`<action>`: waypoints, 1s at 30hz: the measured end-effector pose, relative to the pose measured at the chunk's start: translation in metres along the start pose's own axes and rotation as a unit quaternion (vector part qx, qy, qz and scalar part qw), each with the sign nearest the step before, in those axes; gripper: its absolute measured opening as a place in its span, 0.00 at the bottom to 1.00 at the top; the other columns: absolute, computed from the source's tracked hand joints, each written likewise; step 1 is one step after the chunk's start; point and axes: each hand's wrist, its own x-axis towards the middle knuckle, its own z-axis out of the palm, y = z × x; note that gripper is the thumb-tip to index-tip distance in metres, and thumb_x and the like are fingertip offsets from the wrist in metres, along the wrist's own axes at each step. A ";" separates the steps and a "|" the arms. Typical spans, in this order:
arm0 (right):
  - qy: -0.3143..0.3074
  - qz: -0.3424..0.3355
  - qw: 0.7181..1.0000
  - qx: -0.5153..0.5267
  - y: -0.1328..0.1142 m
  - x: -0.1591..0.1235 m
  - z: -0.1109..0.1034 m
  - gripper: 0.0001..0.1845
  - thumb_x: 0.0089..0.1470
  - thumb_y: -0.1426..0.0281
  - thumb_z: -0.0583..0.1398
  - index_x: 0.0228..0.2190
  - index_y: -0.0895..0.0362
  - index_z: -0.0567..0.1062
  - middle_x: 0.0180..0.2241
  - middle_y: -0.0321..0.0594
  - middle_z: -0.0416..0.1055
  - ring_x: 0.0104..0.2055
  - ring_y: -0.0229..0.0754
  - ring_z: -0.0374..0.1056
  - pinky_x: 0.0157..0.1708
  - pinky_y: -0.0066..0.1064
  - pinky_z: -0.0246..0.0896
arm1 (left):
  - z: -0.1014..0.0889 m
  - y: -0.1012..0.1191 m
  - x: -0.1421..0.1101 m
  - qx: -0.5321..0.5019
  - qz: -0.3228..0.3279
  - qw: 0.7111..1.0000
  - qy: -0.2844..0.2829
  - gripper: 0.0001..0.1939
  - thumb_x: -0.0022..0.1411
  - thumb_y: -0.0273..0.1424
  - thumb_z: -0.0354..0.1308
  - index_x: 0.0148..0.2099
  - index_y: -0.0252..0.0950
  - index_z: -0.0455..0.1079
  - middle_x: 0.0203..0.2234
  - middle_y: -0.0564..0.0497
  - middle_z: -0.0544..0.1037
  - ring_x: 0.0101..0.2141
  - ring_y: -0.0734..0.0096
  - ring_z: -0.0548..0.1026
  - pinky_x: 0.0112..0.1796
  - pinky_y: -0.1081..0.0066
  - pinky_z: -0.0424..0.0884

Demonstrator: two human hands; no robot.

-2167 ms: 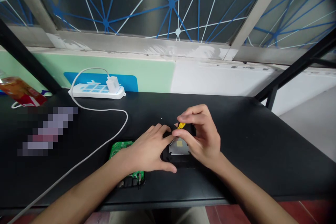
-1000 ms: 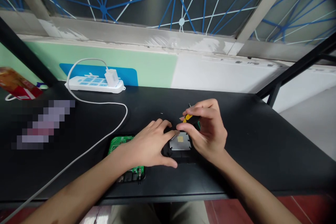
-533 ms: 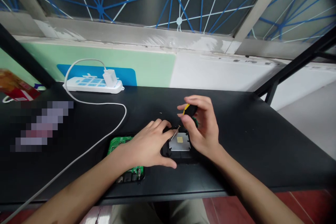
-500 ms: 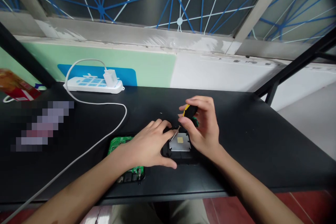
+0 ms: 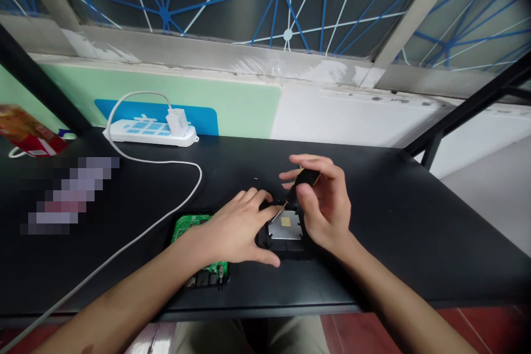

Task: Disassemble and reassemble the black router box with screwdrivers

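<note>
My right hand [image 5: 327,204] grips a screwdriver [image 5: 307,177] by its black and yellow handle, between thumb and fingers. Its thin shaft slants down to the left, and the tip rests at the upper left edge of a silver metal plate [image 5: 292,230]. This plate, with a small yellowish square on it, sits in a black plastic casing [image 5: 286,245]. My left hand [image 5: 238,227] lies with fingers spread over the casing's left side, the index fingertip close to the screwdriver tip. Under my left wrist is a green circuit board [image 5: 182,227] in a black shell, partly covered.
A white power strip [image 5: 149,131] with a plugged-in charger [image 5: 177,122] stands at the back left. Its white cable [image 5: 166,215] runs across the black table [image 5: 398,254]. A red and orange packet [image 5: 33,133] is at far left. A tiny light piece [image 5: 255,178] lies behind my hands.
My right hand has turned the screwdriver handle: its yellow side has rolled away and the black side shows. The fingers have shifted round it. My left hand has stayed in place.
</note>
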 end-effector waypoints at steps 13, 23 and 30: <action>-0.016 0.021 1.000 -0.013 -0.015 -0.003 0.002 0.26 0.64 0.77 0.57 0.60 0.45 0.66 0.56 0.42 0.73 0.48 0.42 0.78 0.41 0.40 0.80 | 0.000 -0.001 0.000 -0.006 0.001 1.000 -0.003 0.46 0.55 0.55 0.71 0.68 0.36 0.65 0.57 0.37 0.69 0.56 0.43 0.68 0.57 0.46 0.68; 0.013 -0.077 0.993 -0.084 -0.007 0.001 -0.003 0.31 0.50 0.81 0.70 0.52 0.46 0.74 0.45 0.39 0.72 0.44 0.43 0.74 0.38 0.40 0.78 | 0.003 -0.002 -0.001 0.000 0.006 1.000 -0.001 0.45 0.55 0.55 0.70 0.67 0.39 0.65 0.58 0.38 0.69 0.58 0.42 0.67 0.58 0.44 0.66; -0.005 -0.009 1.000 0.005 -0.013 -0.002 0.000 0.21 0.67 0.74 0.52 0.58 0.47 0.70 0.53 0.43 0.76 0.47 0.43 0.78 0.40 0.41 0.80 | 0.000 -0.001 -0.001 -0.011 0.005 1.000 0.007 0.45 0.56 0.56 0.70 0.68 0.40 0.65 0.56 0.39 0.69 0.55 0.45 0.69 0.56 0.48 0.68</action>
